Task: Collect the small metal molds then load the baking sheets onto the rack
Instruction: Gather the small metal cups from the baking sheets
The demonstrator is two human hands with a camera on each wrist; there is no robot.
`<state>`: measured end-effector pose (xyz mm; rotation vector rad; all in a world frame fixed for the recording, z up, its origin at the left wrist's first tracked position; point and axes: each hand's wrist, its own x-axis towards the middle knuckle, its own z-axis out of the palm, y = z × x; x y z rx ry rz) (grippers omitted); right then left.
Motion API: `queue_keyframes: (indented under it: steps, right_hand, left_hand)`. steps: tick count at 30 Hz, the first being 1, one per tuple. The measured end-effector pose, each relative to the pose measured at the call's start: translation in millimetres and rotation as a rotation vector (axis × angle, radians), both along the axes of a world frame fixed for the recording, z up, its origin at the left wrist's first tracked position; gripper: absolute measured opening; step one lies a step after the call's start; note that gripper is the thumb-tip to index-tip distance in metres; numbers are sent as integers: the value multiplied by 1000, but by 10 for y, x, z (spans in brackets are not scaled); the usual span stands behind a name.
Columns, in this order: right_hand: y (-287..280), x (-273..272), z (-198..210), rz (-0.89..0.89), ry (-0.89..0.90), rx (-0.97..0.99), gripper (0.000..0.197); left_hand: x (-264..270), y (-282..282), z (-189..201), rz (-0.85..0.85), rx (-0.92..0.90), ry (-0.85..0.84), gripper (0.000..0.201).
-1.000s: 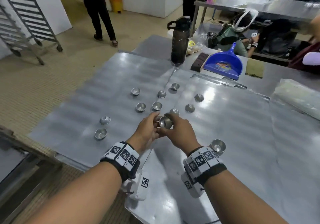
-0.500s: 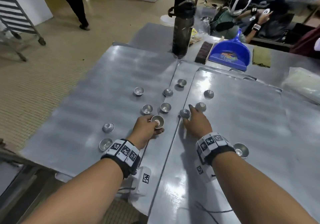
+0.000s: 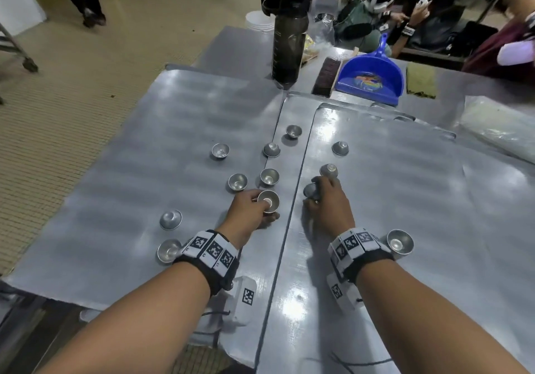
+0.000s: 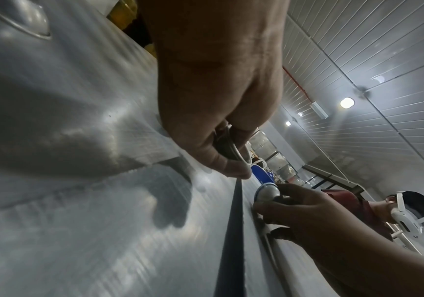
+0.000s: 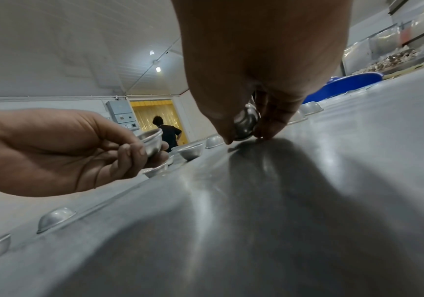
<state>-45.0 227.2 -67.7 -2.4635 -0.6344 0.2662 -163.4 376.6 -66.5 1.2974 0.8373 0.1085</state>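
Note:
Several small metal molds lie scattered over two flat baking sheets, the left sheet [image 3: 150, 153] and the right sheet [image 3: 434, 200]. My left hand [image 3: 254, 208] grips a stack of nested molds [image 3: 268, 200], mouth up, just above the left sheet; the same stack [image 5: 152, 144] shows in the right wrist view. My right hand [image 3: 324, 200] pinches an upturned mold [image 3: 311, 191] at the right sheet's left edge, seen close as the mold [image 5: 246, 122] tilted on its rim. Another upturned mold [image 3: 328, 170] sits just beyond my right fingers. One more mold [image 3: 400, 242] stands beside my right wrist.
A dark water bottle [image 3: 289, 34], a brush [image 3: 324, 76] and a blue dustpan [image 3: 370, 78] stand at the table's far end. A plastic bag [image 3: 498, 130] lies far right. People stand and sit beyond the table. A rack's wheel [image 3: 29, 63] shows far left.
My hands were together at the stack of molds; they have parted. The left keeps the stack, the right reached forward and took hold of an upturned mold on the right sheet.

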Motion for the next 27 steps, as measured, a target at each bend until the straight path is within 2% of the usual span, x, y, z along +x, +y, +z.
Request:
queue_keyframes:
  steps: [5,11,16,19,23,27]
  right_hand:
    - [-137,-39,-50,16,51,18,28]
    - [-236,-80,-38,8,76,3,57]
    - [-272,-92,-75,-24,83,-30,62]
    - [-268,-130,-73,-42,69,-37,56]
    - [-197,-221,-1,-57,42,103,51]
    - [-43,-340,151,-30,59,268,51]
  left_hand:
    - [52,-70,-24,-27,9,9,24]
    - [108,-129,-19,-36,26,28,29]
    - [139,-125,1,-49,58,28,31]
    - [154,-111,20,-49,68,24,27]
    - [188,-73,74,-21,-15,11,11]
    - [242,-53,165,7,-134,-12,12]
